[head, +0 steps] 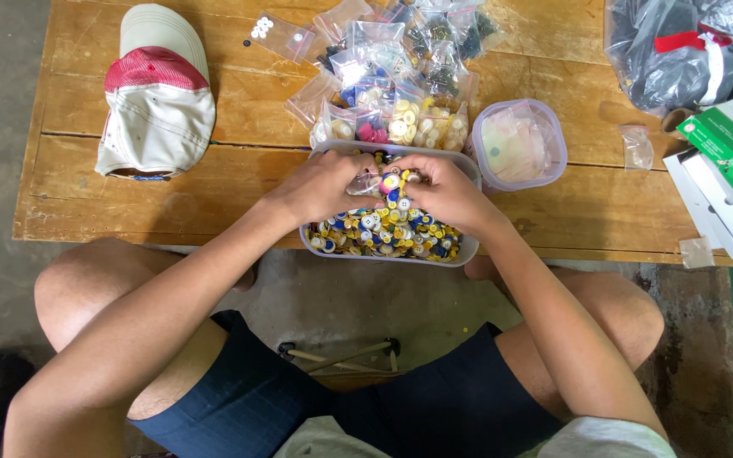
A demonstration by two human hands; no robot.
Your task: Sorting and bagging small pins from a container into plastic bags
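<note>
Two hands meet over the clear tub of buttons (468, 248) at the centre of the frame. The left hand (320, 185) and right hand (444, 192) pinch together at a small clear bag (370, 181), held between their fingertips just above the upper half of the tub; whether a button is also gripped cannot be told. The bag lies between both hands, equally near each. Filled button bags (392, 76) are heaped directly above.

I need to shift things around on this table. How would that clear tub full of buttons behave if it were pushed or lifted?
The tub is heaped with buttons, so it is probably heavy for its size. It overhangs the table edge, so a push toward the person might tip it. Its thin plastic walls may flex, and loose buttons could spill.
</note>
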